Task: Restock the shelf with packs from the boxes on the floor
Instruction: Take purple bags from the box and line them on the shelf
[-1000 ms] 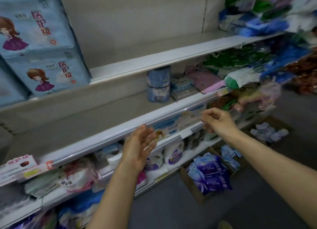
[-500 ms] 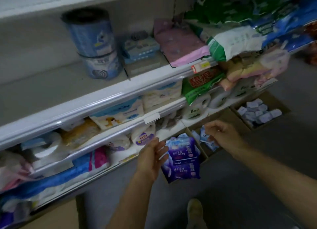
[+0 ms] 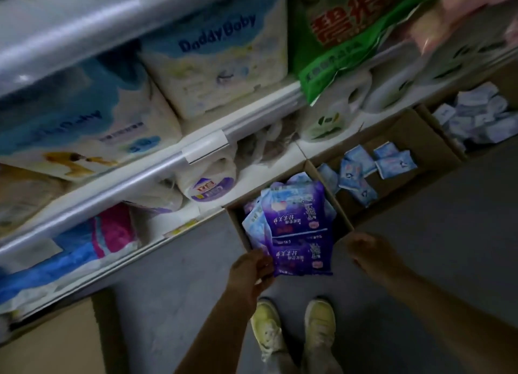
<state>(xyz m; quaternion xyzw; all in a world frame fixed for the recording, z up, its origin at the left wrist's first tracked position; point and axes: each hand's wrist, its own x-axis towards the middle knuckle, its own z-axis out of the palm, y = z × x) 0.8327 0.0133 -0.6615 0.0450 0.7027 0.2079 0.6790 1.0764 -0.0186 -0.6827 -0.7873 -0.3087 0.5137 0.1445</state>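
Over the brown cardboard box point(image 3: 343, 219), the left hand point(image 3: 253, 270) pinches a shiny purple plastic pack point(image 3: 301, 257), while the right hand point(image 3: 370, 251) hangs with loosely curled fingers, holding nothing.

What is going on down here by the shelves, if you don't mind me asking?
A person is bent over the boxes on the floor. The left hand holds the edge of a purple pack in the nearest box. The right hand is at that box's other side; its grip is unclear. Nothing has been lifted to the shelf yet.
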